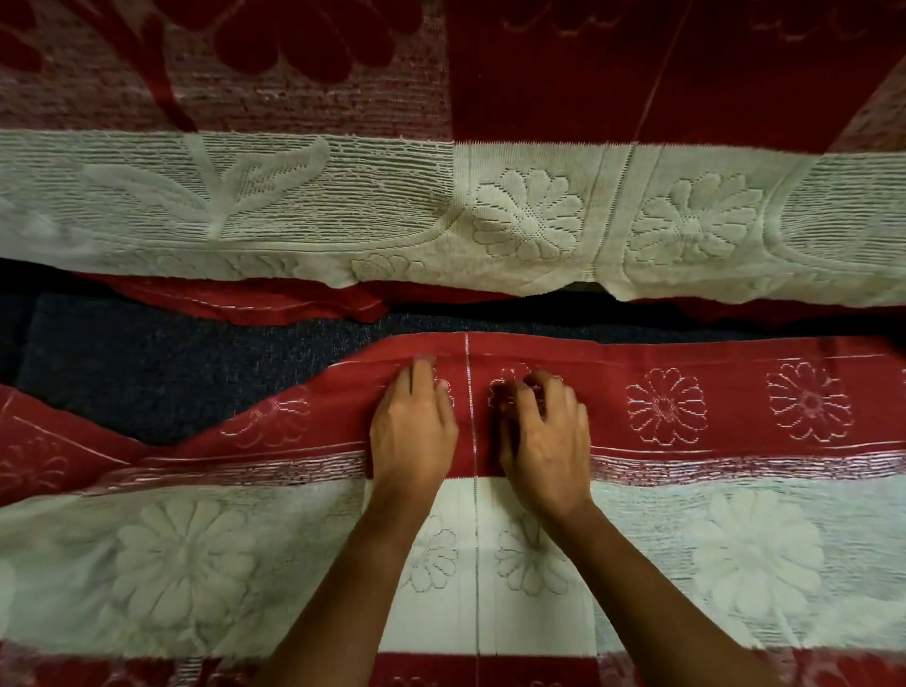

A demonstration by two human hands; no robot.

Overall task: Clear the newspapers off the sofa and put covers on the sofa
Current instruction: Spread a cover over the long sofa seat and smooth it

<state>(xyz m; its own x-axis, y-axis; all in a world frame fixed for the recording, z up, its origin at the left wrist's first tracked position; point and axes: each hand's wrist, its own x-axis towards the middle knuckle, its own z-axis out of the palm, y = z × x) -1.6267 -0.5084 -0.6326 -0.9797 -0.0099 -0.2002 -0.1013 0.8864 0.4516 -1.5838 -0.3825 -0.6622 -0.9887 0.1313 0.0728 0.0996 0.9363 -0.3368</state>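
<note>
A: Hands?
B: Left hand (414, 424) and right hand (543, 434) palm-down, side by side, fingers curled, gripping the seat cover (693, 454) at its red band.
A: Around?
B: Bare blue sofa cushion (183, 375) to the left; back cover (342, 211) hangs beyond.

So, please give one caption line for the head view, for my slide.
Left hand and right hand grip a red-and-white floral cover over the partly bare dark blue sofa seat.

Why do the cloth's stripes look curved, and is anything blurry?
Head view: the wide-angle lens bows the back cover's cream band; dim light leaves the sofa seat dark; the lower corners smear, the left hand and right hand are fairly sharp.
</note>
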